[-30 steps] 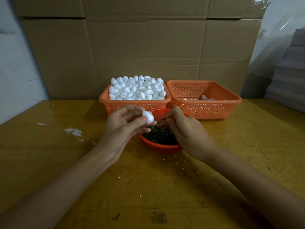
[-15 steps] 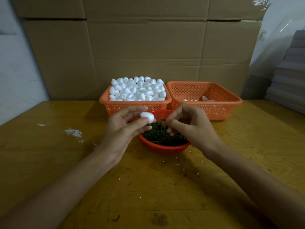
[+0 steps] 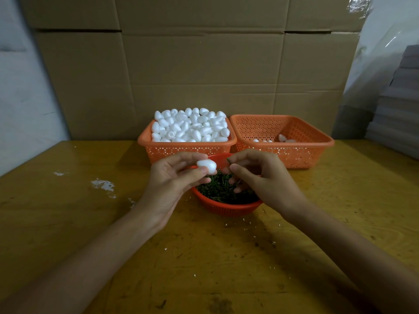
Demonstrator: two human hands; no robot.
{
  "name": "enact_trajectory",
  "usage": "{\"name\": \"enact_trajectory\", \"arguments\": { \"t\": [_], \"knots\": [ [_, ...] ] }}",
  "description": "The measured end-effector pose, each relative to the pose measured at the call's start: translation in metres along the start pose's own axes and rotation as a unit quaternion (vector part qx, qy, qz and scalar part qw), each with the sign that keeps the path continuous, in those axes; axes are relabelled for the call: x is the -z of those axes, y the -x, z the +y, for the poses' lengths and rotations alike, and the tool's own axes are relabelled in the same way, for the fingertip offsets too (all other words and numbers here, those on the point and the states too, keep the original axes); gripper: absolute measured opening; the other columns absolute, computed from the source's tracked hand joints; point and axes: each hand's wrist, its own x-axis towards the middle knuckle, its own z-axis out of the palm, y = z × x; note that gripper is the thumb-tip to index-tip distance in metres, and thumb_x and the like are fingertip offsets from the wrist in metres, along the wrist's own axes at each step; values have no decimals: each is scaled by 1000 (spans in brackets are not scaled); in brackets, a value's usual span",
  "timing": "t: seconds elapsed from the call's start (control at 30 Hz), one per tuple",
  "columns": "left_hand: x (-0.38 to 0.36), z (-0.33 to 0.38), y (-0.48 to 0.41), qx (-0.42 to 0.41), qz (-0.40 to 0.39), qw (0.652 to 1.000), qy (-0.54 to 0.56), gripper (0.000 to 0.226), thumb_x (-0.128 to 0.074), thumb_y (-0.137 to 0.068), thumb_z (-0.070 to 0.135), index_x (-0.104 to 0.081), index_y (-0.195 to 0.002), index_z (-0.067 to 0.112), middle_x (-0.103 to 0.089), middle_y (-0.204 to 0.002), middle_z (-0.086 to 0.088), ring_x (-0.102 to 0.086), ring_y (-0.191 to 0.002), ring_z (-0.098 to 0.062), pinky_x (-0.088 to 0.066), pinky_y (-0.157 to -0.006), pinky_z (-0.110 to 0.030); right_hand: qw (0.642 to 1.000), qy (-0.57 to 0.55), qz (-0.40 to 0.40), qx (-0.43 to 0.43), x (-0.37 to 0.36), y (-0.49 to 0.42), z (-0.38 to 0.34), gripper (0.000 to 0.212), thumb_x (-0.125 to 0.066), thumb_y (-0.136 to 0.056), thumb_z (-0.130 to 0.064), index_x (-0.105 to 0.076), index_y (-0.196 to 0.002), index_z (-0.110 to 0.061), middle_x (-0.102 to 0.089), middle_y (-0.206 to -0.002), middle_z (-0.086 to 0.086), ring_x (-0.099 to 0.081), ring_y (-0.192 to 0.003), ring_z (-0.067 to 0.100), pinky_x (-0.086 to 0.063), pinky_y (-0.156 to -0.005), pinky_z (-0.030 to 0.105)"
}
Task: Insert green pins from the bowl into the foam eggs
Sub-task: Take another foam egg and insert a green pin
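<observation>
My left hand (image 3: 172, 177) holds a white foam egg (image 3: 207, 166) between thumb and fingers, just above the red bowl (image 3: 226, 208). The bowl is full of green pins (image 3: 217, 189). My right hand (image 3: 258, 177) pinches one green pin (image 3: 229, 162) between thumb and forefinger, its tip a short way right of the egg. Both hands hover over the bowl, close together. Behind them an orange basket (image 3: 188, 149) is heaped with white foam eggs (image 3: 190, 125).
A second orange basket (image 3: 301, 152) at the back right holds a few eggs (image 3: 282, 138). Cardboard sheets (image 3: 195, 64) stand behind the baskets. The yellow wooden table (image 3: 68, 223) has white paint marks and foam crumbs. Grey stacked sheets (image 3: 399, 109) sit at the right.
My right hand has lifted out of the bowl with a green pin pinched and moved up toward the egg. My left hand kept the egg almost still.
</observation>
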Motion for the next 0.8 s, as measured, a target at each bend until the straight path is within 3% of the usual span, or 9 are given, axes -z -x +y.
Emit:
{"name": "enact_trajectory", "arguments": {
  "t": [0.17, 0.37, 0.57, 0.8],
  "knots": [
    [-1, 1, 0, 5, 5, 1000, -1, 28, -82, -77, 12, -79, -105, 12, -76, -113, -21, -75, -107, -37, -61, -80, -27, 999, -52, -9, -9, 0, 0, -2, 5, -61, -103, -7, -60, -107, -6, -79, -102, 8, -77, -89, 29, -65, -74, 44],
    [-1, 1, 0, 3, 1, 1000, 0, 29, -78, -82, 9, -76, -110, 6, -77, -109, -22, -77, -101, -35, -62, -79, -27, 997, -51, 19, 45, 0, 0, -6, 5, -74, -93, -10, -70, -95, -8, -69, -92, 18, -67, -78, 23, -58, -69, 26],
    [0, 1, -1, 7, 10, 1000, 4, 29, -80, -79, 9, -77, -108, 7, -78, -111, -20, -77, -103, -31, -62, -79, -27, 990, -131, -13, 40, -2, 2, -10, 12, -70, -95, 0, -65, -105, 6, -78, -91, 18, -76, -85, 32, -64, -79, 35],
    [2, -1, -2, 5, 8, 1000, 13, 24, -82, -79, 8, -79, -103, 11, -77, -114, -20, -75, -108, -35, -62, -78, -28, 996, -70, -15, 51, -4, 4, -8, 7, -64, -99, 0, -65, -106, -1, -80, -100, 10, -78, -85, 30, -65, -76, 42]
  ]
}}
